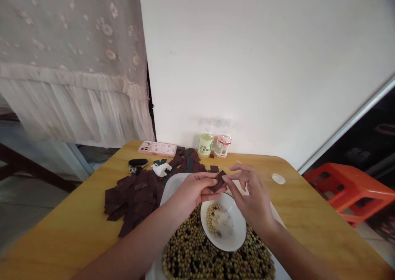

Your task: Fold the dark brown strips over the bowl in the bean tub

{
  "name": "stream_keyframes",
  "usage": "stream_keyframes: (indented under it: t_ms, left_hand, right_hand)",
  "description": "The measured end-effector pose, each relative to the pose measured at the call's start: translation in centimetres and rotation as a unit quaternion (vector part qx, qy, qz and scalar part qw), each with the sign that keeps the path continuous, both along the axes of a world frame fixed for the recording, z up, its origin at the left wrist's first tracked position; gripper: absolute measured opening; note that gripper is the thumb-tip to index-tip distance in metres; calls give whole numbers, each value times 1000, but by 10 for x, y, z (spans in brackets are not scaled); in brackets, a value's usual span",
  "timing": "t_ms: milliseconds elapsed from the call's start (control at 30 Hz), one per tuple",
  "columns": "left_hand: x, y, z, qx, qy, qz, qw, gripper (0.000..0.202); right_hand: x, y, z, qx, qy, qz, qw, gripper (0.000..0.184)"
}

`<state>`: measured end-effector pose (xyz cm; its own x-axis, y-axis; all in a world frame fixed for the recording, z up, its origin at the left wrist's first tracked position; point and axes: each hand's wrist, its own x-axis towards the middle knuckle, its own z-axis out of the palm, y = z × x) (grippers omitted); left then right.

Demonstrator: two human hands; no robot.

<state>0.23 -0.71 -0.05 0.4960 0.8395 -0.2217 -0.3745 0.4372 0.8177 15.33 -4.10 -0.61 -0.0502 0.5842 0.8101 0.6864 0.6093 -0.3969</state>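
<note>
Above the bowl, my left hand [199,187] grips a small, flat, dark brown rectangular piece [219,182] between thumb and fingers. The thumb and index finger of my right hand [251,193] close on the right edge of that same piece, while its other fingers are raised and bent. Whether anything tiny is also in that pinch is hidden. Below the hands sits a white bowl [230,239] with a dark rim and several small pale beads [212,216] inside. It rests on a mass of tan and dark round beads [197,255] in a white tray [168,189].
A pile of dark brown pieces [138,197] lies left of the tray. Behind it are a crumpled white tissue [161,169], a black key fob [138,162] and a pink-cased phone [157,148]. Two bottles [205,145] stand by the wall. An orange stool [358,189] is to the right.
</note>
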Motion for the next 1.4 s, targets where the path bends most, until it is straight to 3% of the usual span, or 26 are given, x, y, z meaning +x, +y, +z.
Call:
stream_keyframes:
  t_ms: [133,667,1400]
  left_hand:
    - [0,0,-1,-5,6,8,1000,15]
    - [0,-2,2,34,53,-33,997,17]
    - [0,-2,-1,48,57,-42,996,20]
  right_hand:
    - [0,0,1,9,-13,21,1000,21]
    - [5,3,1,12,-2,-19,1000,14]
    - [5,3,3,20,-1,13,1000,23]
